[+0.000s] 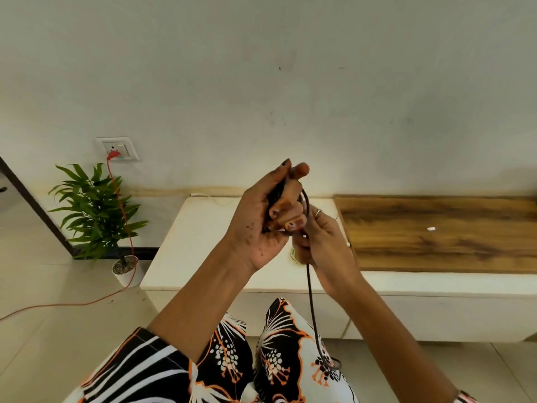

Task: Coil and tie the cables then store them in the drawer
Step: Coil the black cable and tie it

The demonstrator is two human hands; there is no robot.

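Right now we hold a black cable (312, 301) up in front of us with both hands, above a low white cabinet (203, 228) that stands against the wall (261, 68). Our left hand (261, 222) is closed around a bunched part of the cable, with the thumb and forefinger pinched together at the top and the other fingers curled over the strands. Our right hand (322, 242), with a ring on one finger, sits just beside and slightly behind it, its fingers closed on the same cable where a loop arcs over between the two hands. From there the loose length hangs straight down and ends on our lap (on the patterned black, white and orange clothing (279, 359)). To the right, a wooden top (436, 234) covers part of the cabinet, with a small white object (431, 228) lying on it. Off to the left, a potted plant (96, 210) stands on the floor, and an orange cord (122, 205) runs down from a wall socket (117, 148) across the floor.
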